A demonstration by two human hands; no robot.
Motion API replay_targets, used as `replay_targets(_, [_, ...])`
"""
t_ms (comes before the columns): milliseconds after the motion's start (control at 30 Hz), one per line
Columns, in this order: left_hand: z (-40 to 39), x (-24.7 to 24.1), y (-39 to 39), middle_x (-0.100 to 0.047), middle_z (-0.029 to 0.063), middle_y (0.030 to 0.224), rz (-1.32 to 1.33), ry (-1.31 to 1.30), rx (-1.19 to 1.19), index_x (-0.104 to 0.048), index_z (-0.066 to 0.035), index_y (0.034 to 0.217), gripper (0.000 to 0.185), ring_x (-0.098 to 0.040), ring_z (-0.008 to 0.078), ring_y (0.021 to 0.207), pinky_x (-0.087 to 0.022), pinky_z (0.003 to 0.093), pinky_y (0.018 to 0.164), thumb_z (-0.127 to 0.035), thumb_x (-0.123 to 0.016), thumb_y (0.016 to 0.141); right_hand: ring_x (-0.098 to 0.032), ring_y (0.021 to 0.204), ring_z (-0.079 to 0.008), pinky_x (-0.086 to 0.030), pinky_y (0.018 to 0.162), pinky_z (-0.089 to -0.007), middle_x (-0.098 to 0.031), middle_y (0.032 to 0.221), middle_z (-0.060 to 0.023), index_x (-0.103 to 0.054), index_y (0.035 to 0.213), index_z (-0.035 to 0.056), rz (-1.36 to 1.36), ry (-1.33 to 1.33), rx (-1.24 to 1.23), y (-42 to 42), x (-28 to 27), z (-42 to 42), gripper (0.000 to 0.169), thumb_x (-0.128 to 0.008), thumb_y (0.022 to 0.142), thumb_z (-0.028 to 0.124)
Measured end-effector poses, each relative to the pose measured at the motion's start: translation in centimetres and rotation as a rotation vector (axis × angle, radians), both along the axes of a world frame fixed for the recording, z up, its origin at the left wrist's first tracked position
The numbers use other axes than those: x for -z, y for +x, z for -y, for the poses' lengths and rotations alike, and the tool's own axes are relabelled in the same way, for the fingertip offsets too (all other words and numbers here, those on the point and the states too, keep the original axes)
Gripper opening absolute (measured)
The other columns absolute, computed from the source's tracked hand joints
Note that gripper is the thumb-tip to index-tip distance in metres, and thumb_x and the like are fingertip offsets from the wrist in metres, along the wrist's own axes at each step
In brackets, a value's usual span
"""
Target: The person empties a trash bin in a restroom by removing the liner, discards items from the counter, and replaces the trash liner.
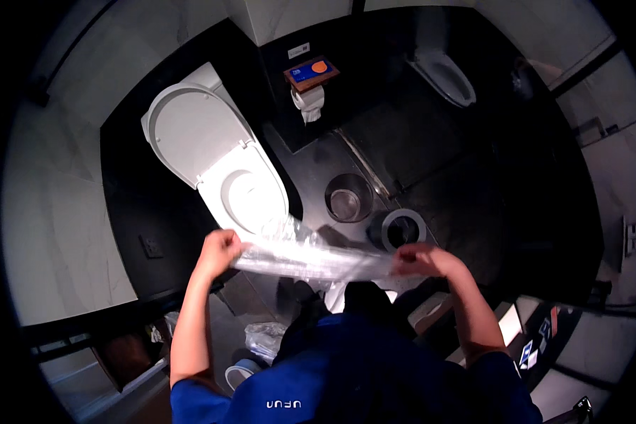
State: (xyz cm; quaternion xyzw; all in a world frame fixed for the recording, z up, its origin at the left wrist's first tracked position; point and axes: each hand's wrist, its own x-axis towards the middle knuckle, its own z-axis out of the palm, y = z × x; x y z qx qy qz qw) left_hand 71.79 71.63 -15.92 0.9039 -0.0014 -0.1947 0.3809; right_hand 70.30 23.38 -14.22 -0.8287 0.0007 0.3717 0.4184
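Observation:
A clear plastic bag (312,262) is stretched flat between my two hands, in front of my body. My left hand (220,252) pinches its left end, just beyond the front of the white toilet bowl (269,172). At the other end, my right hand (421,261) grips the plastic and looks blurred. Part of the film hangs toward the toilet's front rim. Close to my right hand stands a bin with a pale round rim (423,225). Beside it is a dark cylindrical bin (348,197).
The toilet lid (199,135) is raised. A toilet paper roll (308,99) hangs under a wooden shelf (311,74). A glass-like panel's edge (363,161) runs along the floor. Behind me lie a crumpled plastic bag (265,338) and a round container (241,373).

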Motion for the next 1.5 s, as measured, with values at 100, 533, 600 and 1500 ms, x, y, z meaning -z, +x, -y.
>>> replay_targets(100, [6.1,-5.1,5.9,-0.064,0.0072,0.081,0.569,-0.123,-0.303,-0.064,-0.001,0.086,0.026,-0.059,0.0192,0.072,-0.046,0.0294,0.069,-0.026,-0.055,0.087,-0.056,0.073,-0.0168,-0.047,0.066,-0.0309,-0.058,0.081,-0.0044,-0.061,0.088,0.0093,0.616,0.090,0.510,5.7,-8.8,-1.3,0.013,-0.053,0.091,0.020])
replay_targets(533, [22.2,-2.3,7.1,-0.052,0.0150,0.125,-0.214,0.130,-0.456,-0.049,-0.002,0.128,0.042,-0.056,0.0261,0.103,-0.042,0.0346,0.094,-0.026,-0.042,0.095,-0.061,0.090,-0.0264,-0.049,0.079,-0.0390,-0.063,0.100,-0.0152,-0.061,0.102,0.0033,0.552,-0.115,0.294,12.3,-1.9,6.2,0.034,-0.041,0.093,0.030])
replay_targets(600, [26.0,-4.6,8.1,-0.062,0.0114,0.108,0.276,-0.290,-0.636,-0.058,-0.001,0.119,0.037,-0.060,0.0234,0.092,-0.046,0.0326,0.088,-0.022,-0.044,0.092,-0.060,0.094,-0.0268,-0.047,0.080,-0.0382,-0.061,0.103,-0.0140,-0.058,0.107,0.0049,0.793,0.107,0.506,12.8,-3.7,6.1,0.039,-0.037,0.094,0.035])
replay_targets(1500, [19.2,21.2,20.2,-0.058,0.0131,0.080,0.510,0.298,0.012,-0.066,-0.009,0.099,0.029,-0.056,0.0327,0.076,-0.045,0.0395,0.069,-0.001,-0.056,0.073,-0.060,0.092,-0.0361,-0.050,0.079,-0.0414,-0.060,0.108,-0.0176,-0.048,0.126,0.0148,0.789,-0.250,0.445,17.4,24.7,4.5,0.042,-0.056,0.085,0.015])
